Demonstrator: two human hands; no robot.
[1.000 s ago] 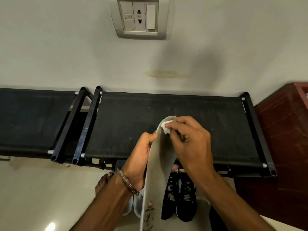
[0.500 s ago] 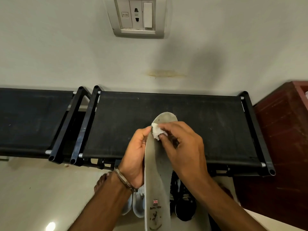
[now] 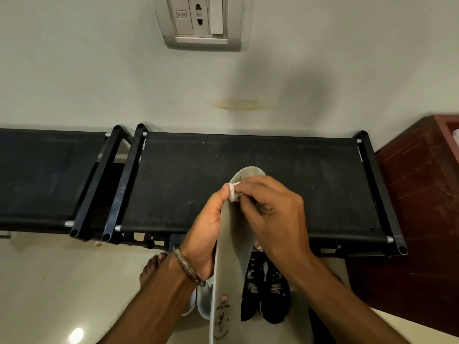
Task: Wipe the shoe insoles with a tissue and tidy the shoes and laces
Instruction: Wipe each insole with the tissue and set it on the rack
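Note:
A long grey insole [image 3: 229, 264] stands upright in front of me, toe end up, with a small printed logo near its heel. My left hand [image 3: 206, 234] grips its left edge around the middle. My right hand [image 3: 273, 217] pinches a small wad of white tissue [image 3: 233, 192] and presses it against the insole near the toe. Below the hands, a pair of black sneakers [image 3: 267, 291] stands on the floor. A pair of white shoes [image 3: 202, 301] shows partly behind the insole and my left wrist.
A black fabric shoe rack [image 3: 248, 180] stands against the wall behind the hands, with a second one [image 3: 37, 175] to its left. A dark red wooden cabinet [image 3: 422, 207] is at the right. My bare foot [image 3: 151, 266] is on the pale floor. A wall socket [image 3: 201, 21] is above.
The right hand with the tissue has slid a little down from the toe tip of the insole, so more of the toe end shows above the fingers. The left hand keeps its grip.

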